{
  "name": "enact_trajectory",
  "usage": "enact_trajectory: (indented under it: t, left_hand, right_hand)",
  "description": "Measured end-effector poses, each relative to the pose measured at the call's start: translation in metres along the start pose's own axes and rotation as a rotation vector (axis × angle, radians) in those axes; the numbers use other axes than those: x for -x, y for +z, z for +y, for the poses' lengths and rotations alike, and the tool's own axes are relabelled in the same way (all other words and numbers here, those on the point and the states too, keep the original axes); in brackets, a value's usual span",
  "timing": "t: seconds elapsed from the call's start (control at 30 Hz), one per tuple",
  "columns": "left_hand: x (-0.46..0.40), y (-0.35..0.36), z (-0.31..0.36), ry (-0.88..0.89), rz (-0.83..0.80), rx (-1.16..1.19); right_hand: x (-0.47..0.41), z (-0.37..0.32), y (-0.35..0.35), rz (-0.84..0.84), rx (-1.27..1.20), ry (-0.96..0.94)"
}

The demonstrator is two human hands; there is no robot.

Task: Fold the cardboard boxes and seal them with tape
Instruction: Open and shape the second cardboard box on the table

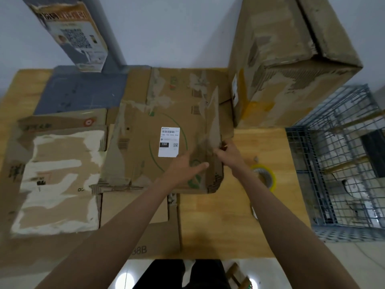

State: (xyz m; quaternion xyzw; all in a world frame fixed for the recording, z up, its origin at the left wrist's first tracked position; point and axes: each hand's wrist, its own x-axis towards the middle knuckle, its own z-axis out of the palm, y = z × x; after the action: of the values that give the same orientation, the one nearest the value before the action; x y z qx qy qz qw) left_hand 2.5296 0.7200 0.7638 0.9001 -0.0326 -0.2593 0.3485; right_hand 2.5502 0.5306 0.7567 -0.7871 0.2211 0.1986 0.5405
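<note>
Flattened cardboard box [158, 130] lies mid-frame on a light wooden surface [218, 222]; brown corrugated board, outer paper torn off in ragged patches, w/ a thin green arc printed across it and a white shipping label [169, 142] at centre reading "150" in a black block, plus barcode & small QR. Its right flap [213, 122] stands up, tilted, edge frayed. Left hand [185, 166] rests flat on the box panel just below-right of the label, fingers straight, thumb out toward the flap's base. Right hand [226, 150] pinches the flap's lower edge at the box's right side, fingers curled round it. Both hands close together, right of centre. Tape roll [264, 177], yellowish w/ a cardboard core, lies on the surface just right of the right forearm, partly hidden by it. Left of frame: another flat box [58, 178], brown w/ big white peeled streaks. Below the centre box a further flat sheet [154, 240] shows "38B". Upper right: a tall assembled carton [287, 65], scuffed, old tape scars. Upper left: grey post [102, 28] w/ a poster carrying a QR code; text too blurred to read. Far right: grey wire-mesh cage [337, 163] beside the surface.
</note>
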Motion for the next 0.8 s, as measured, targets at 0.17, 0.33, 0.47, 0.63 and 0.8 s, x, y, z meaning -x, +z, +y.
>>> enact_trajectory:
  t: [0.17,0.33,0.47,0.63,0.8]
  left_hand:
    - [-0.011,0.024,0.036,-0.117,-0.072,0.114]
    - [-0.014,0.026,0.026,-0.134,0.015,0.091]
    - [-0.009,0.013,0.017,-0.118,0.048,0.167]
    - [-0.009,0.009,0.023,-0.138,0.036,-0.104]
    - [-0.014,0.0,0.045,-0.211,0.008,-0.32]
  right_hand:
    - [0.008,-0.008,0.004,-0.148,-0.279,0.122]
    - [0.008,0.001,0.009,-0.139,-0.321,0.145]
    - [0.008,-0.001,0.014,-0.133,-0.296,0.17]
    - [0.005,-0.001,0.032,-0.142,-0.182,0.148]
    - [0.008,-0.016,0.044,0.01,0.108,-0.027]
